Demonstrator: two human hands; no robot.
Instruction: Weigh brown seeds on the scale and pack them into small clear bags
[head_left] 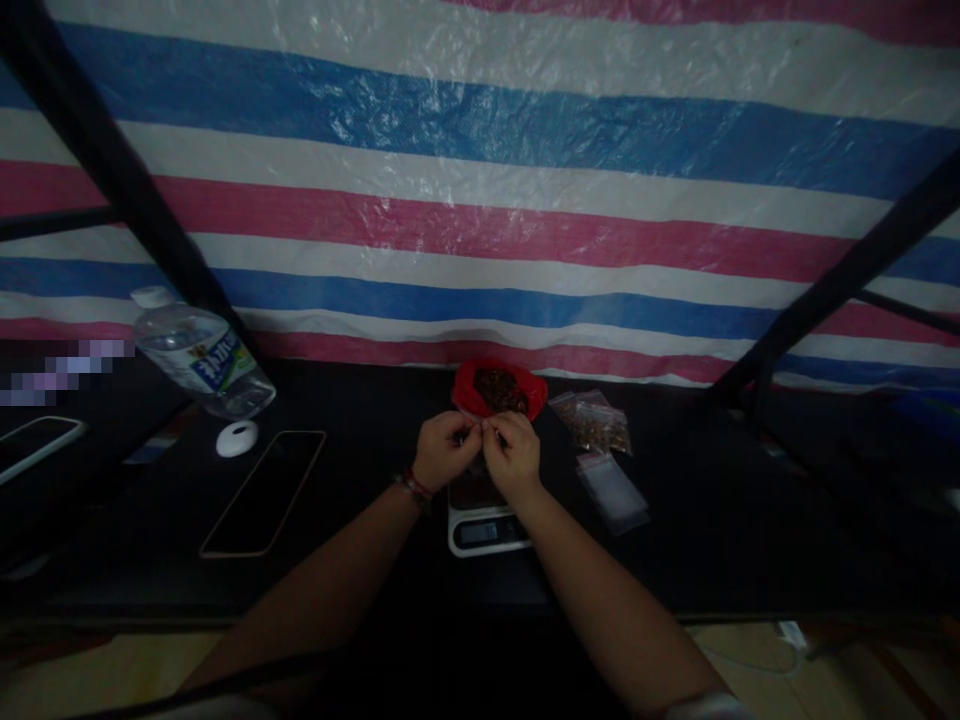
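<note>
Striped sheeting point(525, 235) hangs behind your black tabletop point(720, 530). Your left hand point(444, 450) and right hand point(516, 455) meet above the scale point(491, 533), fingers point(501, 428) pinched narrow; what they grip, if anything, is too dim to tell. Just beyond sits the open red bag point(463, 383) of brown bits point(496, 386). Catching its rim could spill them; leaning on the scale could skew its reading.

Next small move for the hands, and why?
I'd probably ease the right hand slightly away from the left hand: their fingertips meet in front of the red bag of brown pieces, partly hiding the scale, and anything pinched there is too dim to make out, so a small gap might show it.
</note>
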